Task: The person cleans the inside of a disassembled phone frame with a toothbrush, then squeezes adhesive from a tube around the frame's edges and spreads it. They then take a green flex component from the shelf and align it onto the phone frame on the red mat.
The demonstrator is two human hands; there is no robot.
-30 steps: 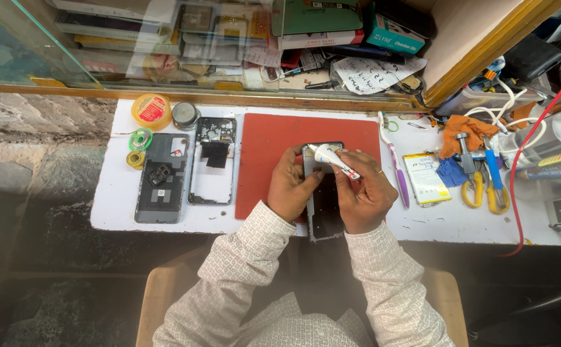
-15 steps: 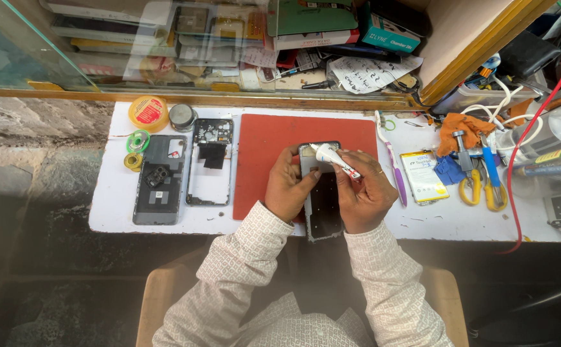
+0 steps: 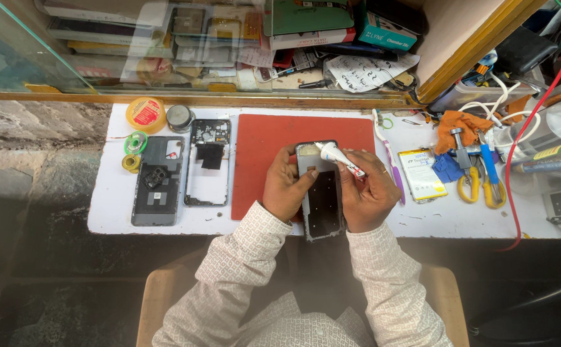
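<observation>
White workbench (image 3: 119,212), red mat (image 3: 274,138), left hand (image 3: 285,189) gripping phone (image 3: 322,199), right hand (image 3: 369,193) pinching glue tube (image 3: 337,156)

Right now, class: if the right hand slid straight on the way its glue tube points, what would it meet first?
The right hand aims the small white tube up-left, so its tip would first meet the top of the opened phone; depth is unclear, and it may already touch.

Place: phone repair stall.
Evidence: opened phone shells (image 3: 158,181), scissors (image 3: 473,186), red work mat (image 3: 261,148), glass counter (image 3: 49,58) stuffed with parts.
</observation>
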